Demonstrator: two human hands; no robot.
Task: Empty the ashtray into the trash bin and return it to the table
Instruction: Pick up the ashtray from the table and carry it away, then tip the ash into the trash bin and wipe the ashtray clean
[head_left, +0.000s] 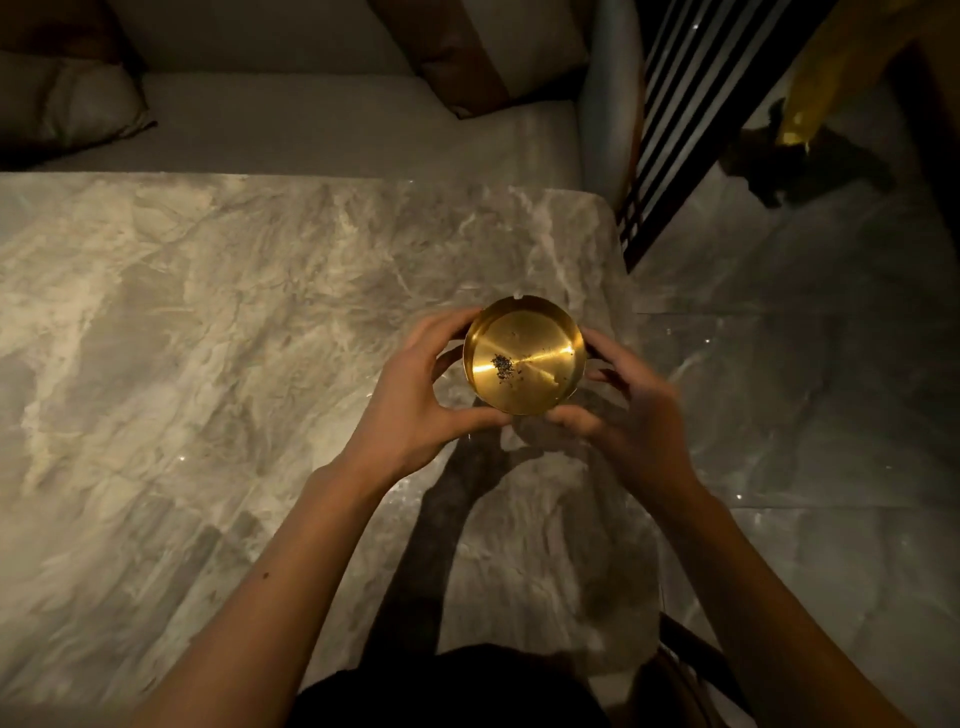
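Your left hand (415, 395) and your right hand (631, 410) are both clamped on the rim of the round golden metal ashtray (524, 356), with grey ash specks inside, above the right edge of the grey marble counter (208, 338).

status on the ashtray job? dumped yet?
Not dumped: a clump of ash and specks still lies in the gold ashtray. In hand: the left hand and right hand hold it by the rim above the marble table, near its right edge. Left: reach a bin (none in view), tip it out, set it back.
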